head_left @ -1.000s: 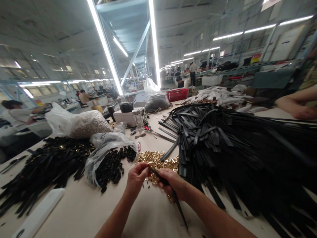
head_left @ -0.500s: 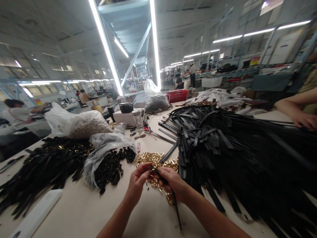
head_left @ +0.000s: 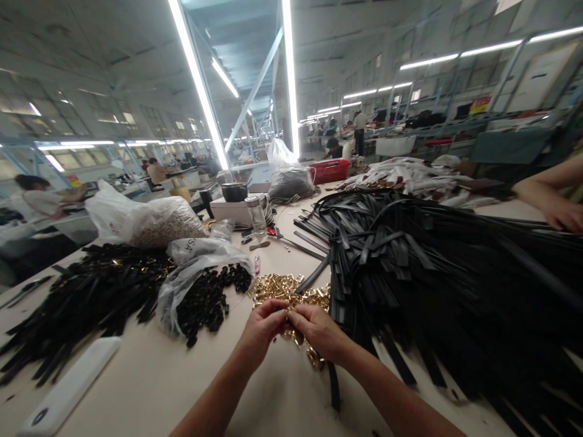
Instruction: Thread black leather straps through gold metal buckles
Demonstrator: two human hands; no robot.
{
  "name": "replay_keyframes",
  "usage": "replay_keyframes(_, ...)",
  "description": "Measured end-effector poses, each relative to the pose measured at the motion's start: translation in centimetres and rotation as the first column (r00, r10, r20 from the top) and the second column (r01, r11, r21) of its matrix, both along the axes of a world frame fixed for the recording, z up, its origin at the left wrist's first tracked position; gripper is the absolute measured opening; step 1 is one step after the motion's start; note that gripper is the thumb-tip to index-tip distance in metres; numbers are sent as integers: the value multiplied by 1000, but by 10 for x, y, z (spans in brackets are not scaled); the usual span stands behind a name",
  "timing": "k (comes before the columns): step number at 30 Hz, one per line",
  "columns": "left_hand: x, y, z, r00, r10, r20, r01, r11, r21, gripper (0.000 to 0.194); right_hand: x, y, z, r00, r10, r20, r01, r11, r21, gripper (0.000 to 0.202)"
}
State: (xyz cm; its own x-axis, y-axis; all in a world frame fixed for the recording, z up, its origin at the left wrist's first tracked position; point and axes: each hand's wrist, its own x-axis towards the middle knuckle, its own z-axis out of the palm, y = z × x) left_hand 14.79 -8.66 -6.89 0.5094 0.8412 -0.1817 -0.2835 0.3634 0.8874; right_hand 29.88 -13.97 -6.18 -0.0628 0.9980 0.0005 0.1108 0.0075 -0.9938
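Over the near end of a pile of gold metal buckles point(head_left: 277, 285), my left hand point(head_left: 262, 331) and my right hand point(head_left: 319, 331) meet at the fingertips. Both are closed in a pinch. A black strap point(head_left: 334, 385) hangs below my right hand, which grips its upper part. Between the fingertips is a small spot that looks gold; the fingers hide most of it, so I cannot make out what my left hand pinches. Left of the buckles, small black loops point(head_left: 204, 303) spill from a clear plastic bag point(head_left: 175, 303).
A large heap of black straps point(head_left: 410, 273) covers the right side. More black strips point(head_left: 91, 291) with gold fittings lie left, near a white bar point(head_left: 73, 382). A glass jar point(head_left: 256, 218) and red-handled tool point(head_left: 277, 233) stand farther back. A co-worker's hand point(head_left: 565, 212) rests at right.
My fingertips have drawn together, hiding the piece between them. The hanging strap has shifted slightly right and now shows its broad side. The whole view has shifted slightly.
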Motion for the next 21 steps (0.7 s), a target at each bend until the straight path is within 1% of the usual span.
replay_keyframes(2, -4, 4, 0, 999, -6, 52, 9, 998, -65, 24, 3, -2, 5, 994, 64, -89, -72, 993, -97, 30)
replay_keyframes(4, -10, 11, 0, 993, -12, 118, 28, 991, -131, 24, 7, -5, 10, 977, 133, -169, -163, 969, -184, 26)
replay_keyframes(6, -17, 16, 0, 984, -30, 178, 63, 981, -183, 23, 11, -7, 15, 967, 178, -183, -216, 953, -214, 21)
replay_keyframes(9, -22, 20, -2, 973, -57, 222, 106, 971, -216, 21, 13, -9, 17, 977, 194, -92, -206, 966, -158, 15)
replay_keyframes(12, -20, 17, -3, 976, -92, 195, 129, 975, -184, 21, 9, -9, 15, 983, 179, 33, -177, 982, -61, 15)
replay_keyframes(14, -16, 13, -3, 976, -133, 170, 161, 974, -160, 24, 5, -10, 14, 982, 168, 83, -165, 985, -44, 16)
replay_keyframes(17, -12, 9, -2, 971, -173, 163, 199, 967, -159, 23, 3, -10, 14, 981, 158, 113, -153, 987, -52, 17)
replay_keyframes(21, -11, 9, -3, 972, -166, 164, 195, 963, -184, 21, 4, -9, 12, 977, 191, 93, -188, 982, -33, 23)
